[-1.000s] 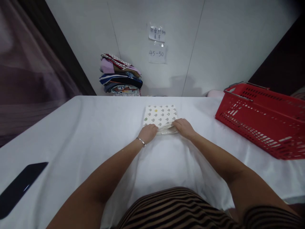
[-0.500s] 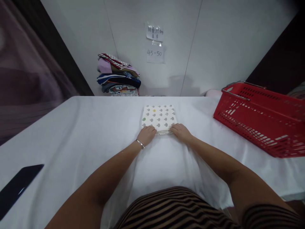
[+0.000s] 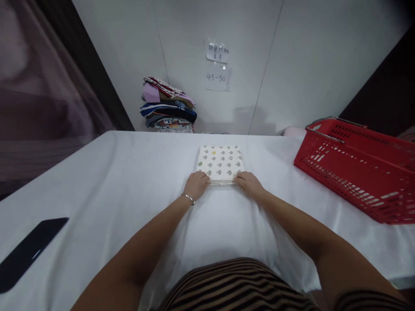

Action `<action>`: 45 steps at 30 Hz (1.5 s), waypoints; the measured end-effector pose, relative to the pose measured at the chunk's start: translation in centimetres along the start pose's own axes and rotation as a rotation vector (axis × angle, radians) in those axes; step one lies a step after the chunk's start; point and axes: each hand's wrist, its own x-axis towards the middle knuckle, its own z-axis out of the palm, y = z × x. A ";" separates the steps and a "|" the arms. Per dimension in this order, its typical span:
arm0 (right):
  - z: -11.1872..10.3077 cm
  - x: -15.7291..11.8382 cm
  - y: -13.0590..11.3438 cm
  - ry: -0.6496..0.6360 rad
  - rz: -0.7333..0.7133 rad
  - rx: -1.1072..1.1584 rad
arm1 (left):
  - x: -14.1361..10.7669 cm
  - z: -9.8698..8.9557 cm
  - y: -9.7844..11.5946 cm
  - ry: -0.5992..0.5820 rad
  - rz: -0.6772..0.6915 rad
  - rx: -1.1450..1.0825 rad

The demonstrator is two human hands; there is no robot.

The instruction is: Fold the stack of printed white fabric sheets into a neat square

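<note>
A folded cream cloth (image 3: 220, 163) with grey tree-like prints and a few yellow and green marks lies flat on the white-covered table (image 3: 142, 172). My left hand (image 3: 196, 183), a silver bracelet at its wrist, grips the cloth's near left corner with its fingers bent over the edge. At the near right corner, my right hand (image 3: 249, 182) holds the same cloth, fingers together on top. The thumbs are mostly hidden. Folded layers show along the near edge between the hands.
A red plastic basket (image 3: 353, 168) with metal handles stands at the right. Folded clothes (image 3: 168, 106) are stacked behind the table's back left. A dark phone-like slab (image 3: 32, 250) lies at the left front. Two paper notes (image 3: 217, 77) hang on the wall.
The view has shifted slightly, so the scene appears a little further right. My left hand sits slightly further out toward the cloth's left corner; both hands still hold the cloth.
</note>
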 end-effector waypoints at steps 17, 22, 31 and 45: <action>1.4 3.9 -3.8 -0.167 0.071 0.101 | -1.2 -0.5 -0.8 0.001 0.017 -0.147; 1.2 3.7 -3.8 -0.228 0.096 0.159 | 1.4 -1.1 -1.2 0.103 -0.119 -0.225; 0.3 9.5 0.0 -0.170 0.416 0.180 | 3.6 2.9 -0.9 -0.138 -0.246 -0.007; 3.6 9.4 2.2 -0.278 0.602 0.063 | 7.5 0.5 -2.0 -0.347 -0.391 -0.188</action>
